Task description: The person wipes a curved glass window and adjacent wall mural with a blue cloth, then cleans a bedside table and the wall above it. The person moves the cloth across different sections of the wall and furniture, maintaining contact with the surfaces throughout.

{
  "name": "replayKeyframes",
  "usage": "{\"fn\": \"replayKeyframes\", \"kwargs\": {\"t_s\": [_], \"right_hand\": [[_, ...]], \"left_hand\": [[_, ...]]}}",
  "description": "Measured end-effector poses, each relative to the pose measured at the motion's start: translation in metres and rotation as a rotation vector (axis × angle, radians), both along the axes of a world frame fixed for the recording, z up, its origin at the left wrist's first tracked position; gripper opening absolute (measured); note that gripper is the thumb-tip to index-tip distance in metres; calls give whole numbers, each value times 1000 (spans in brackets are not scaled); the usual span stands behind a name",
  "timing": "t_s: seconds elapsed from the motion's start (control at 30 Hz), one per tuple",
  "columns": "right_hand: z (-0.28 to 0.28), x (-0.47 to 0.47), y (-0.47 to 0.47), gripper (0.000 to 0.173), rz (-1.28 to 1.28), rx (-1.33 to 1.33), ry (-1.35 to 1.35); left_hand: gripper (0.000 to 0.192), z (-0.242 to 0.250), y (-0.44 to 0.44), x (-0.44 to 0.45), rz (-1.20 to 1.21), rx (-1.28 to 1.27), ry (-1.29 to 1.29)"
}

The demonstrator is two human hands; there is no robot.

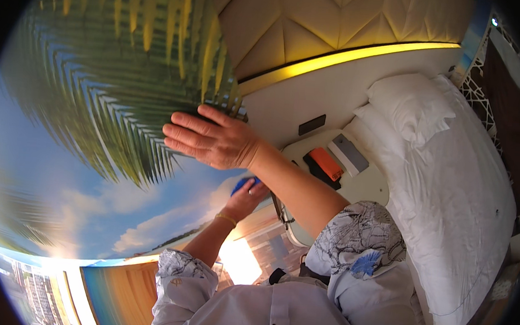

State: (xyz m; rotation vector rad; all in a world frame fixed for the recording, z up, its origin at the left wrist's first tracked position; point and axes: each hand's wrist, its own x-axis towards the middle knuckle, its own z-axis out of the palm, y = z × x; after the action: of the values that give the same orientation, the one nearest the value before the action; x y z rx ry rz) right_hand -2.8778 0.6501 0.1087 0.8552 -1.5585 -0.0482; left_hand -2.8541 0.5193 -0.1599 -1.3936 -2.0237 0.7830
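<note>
My right hand (216, 138) reaches across to the left, palm towards a wall mural (101, 196) of palm fronds, sky and clouds. Its fingers are extended and slightly apart, with nothing held. Whether the palm touches the mural cannot be told. Lower down, my left hand (245, 201) wears a ring and a bracelet. It holds a blue object (241, 185), possibly a cloth or sponge, at the mural's edge near the bedside table. The hand and my right forearm hide part of that object.
A pale bedside table (370, 187) bears an orange-and-black box (325, 164) and a grey-and-white box (348, 155). Beside it stands a bed (449, 200) with white bedding and a pillow (411, 105). A padded headboard panel (317, 16) with a lit yellow strip (341, 56) rises behind.
</note>
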Motion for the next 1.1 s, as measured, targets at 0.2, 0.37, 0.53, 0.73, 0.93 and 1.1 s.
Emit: {"fn": "replayKeyframes", "kwargs": {"t_s": [0.2,0.37,0.53,0.73,0.93,1.1], "right_hand": [[1,-2,2,35,60,-34,8],[0,-4,3,34,95,-37,5],[-5,-8,-13,36,119,-59,41],[-4,-8,-5,35,171,-88,11],[-12,-13,-10,37,259,-185,-13],[-9,-3,-5,35,177,-119,-76]], "left_hand": [[57,-10,-29,7,-71,-174,124],[46,26,-17,-2,-58,217,-140],[52,26,-17,9,30,166,-205],[57,-45,-37,22,9,-74,6],[54,4,-19,14,-54,90,64],[56,29,12,11,-12,169,73]]}}
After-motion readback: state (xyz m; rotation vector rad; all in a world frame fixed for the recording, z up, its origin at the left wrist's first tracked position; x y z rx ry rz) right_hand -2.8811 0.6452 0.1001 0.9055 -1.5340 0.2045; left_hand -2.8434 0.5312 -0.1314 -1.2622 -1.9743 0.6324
